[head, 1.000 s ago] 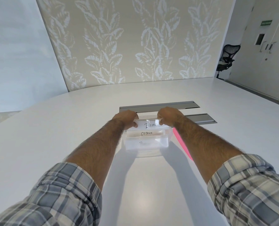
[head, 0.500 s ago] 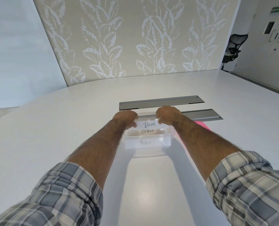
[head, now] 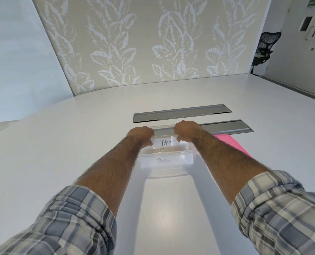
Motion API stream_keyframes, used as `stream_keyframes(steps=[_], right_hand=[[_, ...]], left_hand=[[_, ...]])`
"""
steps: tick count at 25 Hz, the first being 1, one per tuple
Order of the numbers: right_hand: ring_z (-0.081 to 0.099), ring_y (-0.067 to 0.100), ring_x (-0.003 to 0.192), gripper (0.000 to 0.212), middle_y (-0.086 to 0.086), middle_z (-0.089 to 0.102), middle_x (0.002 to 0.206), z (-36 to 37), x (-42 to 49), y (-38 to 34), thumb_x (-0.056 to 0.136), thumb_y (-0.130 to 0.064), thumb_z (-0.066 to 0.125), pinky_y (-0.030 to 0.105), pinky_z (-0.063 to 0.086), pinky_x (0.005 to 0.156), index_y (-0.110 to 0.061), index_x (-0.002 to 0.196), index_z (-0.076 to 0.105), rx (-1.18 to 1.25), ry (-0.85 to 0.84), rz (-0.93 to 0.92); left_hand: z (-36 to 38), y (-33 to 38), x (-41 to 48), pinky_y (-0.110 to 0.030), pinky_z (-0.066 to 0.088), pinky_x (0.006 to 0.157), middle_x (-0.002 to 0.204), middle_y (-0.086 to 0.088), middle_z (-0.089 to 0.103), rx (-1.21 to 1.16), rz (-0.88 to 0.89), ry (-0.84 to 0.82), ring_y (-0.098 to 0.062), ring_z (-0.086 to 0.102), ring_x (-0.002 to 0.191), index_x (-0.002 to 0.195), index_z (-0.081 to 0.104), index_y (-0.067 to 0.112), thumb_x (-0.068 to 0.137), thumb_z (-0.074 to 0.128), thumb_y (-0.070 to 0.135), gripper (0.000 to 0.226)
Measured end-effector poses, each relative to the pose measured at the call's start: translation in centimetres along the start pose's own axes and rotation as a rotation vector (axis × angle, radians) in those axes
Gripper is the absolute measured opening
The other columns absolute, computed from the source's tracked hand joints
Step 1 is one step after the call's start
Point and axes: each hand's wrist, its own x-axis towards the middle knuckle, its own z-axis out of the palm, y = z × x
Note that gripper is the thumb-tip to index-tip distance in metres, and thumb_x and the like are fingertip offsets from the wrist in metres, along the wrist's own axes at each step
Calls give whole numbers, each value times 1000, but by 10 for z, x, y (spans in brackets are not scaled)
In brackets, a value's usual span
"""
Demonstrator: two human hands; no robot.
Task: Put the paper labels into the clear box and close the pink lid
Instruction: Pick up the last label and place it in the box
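A clear plastic box stands open on the white table in front of me. Over its far half I hold a white paper label reading "BEAR" by both ends: my left hand pinches the left end, my right hand the right end. Below it in the box lie other labels; one shows through the near wall, another is mostly hidden under the BEAR label. The pink lid lies flat on the table right of the box, partly behind my right forearm.
Two grey metal cable flaps are set in the white table just beyond the box. A black office chair stands by the doors at the far right. A leaf-patterned wall rises behind the table.
The BEAR label has sunk lower toward the box and now covers most of the OSTRICH label beneath it. Both hands kept their grip on its ends.
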Motion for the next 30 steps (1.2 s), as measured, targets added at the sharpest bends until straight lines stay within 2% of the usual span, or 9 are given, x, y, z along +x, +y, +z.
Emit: stream_keyframes(steps=[9, 12, 16, 18, 20, 21, 23, 26, 30], right_hand=[[65, 29, 104, 27, 5, 67, 115, 6, -4, -6, 87, -17, 63, 41, 54, 89, -13, 113, 66, -64, -14, -12], [65, 28, 99, 17, 5, 69, 107, 6, -8, -6, 91, -23, 57, 38, 54, 85, -11, 101, 65, -38, 19, -17], [64, 27, 96, 25, 6, 68, 101, 0, -15, -5, 98, -37, 46, 34, 44, 76, -18, 85, 55, 17, 76, -4], [63, 27, 99, 31, 5, 67, 104, -5, -18, -5, 99, -42, 43, 35, 45, 78, -16, 94, 60, 41, 116, 9], [58, 27, 113, 40, 6, 63, 118, -11, -22, -7, 99, -47, 42, 39, 47, 88, -15, 116, 59, 83, 150, 1], [52, 28, 124, 48, 8, 58, 130, -14, -24, -9, 99, -50, 41, 42, 45, 96, -15, 130, 52, 103, 163, -8], [31, 28, 143, 67, 9, 36, 154, -17, -30, -14, 98, -56, 38, 50, 35, 110, -15, 151, 27, 126, 173, -9], [1, 25, 153, 80, 6, 6, 166, -25, -42, -20, 96, -66, 26, 53, 13, 121, -20, 158, 3, 119, 172, 24], [-7, 24, 153, 85, 4, -2, 167, -45, -60, -32, 93, -72, 20, 53, 2, 122, -22, 158, -1, 86, 189, 48]], left_hand=[[8, 1, -3, -38, 48, 97, 135, 0, 59, 1, 19, -2, -24, 55, 125, 134, 59, 26, 93, 64, 25, 41], [6, -1, -6, -38, 48, 98, 136, 2, 58, -45, 23, -7, -22, 56, 123, 132, 59, 28, 92, 64, 32, 41], [0, -5, -15, -38, 44, 99, 141, 9, 54, -143, 12, 54, -18, 53, 128, 134, 56, 34, 94, 56, 41, 41], [-6, -7, -20, -40, 43, 102, 147, 9, 49, -136, 30, 107, -20, 48, 133, 139, 52, 33, 97, 51, 40, 43], [-13, -7, -27, -43, 41, 106, 153, 7, 42, -132, 50, 153, -23, 43, 137, 144, 48, 29, 99, 48, 39, 45], [-17, -8, -31, -44, 38, 110, 157, 5, 37, -123, 56, 176, -25, 40, 140, 147, 44, 28, 101, 46, 39, 47], [-25, -9, -41, -44, 27, 118, 164, -2, 23, -90, 64, 229, -28, 29, 147, 152, 36, 23, 103, 42, 39, 52], [-39, -11, -58, -44, 13, 123, 168, -7, 7, -72, 41, 273, -27, 13, 153, 158, 21, 20, 106, 32, 43, 58], [-55, -16, -86, -46, 6, 124, 168, -6, -7, -44, -9, 271, -25, -2, 155, 160, 10, 19, 104, 27, 53, 68]])
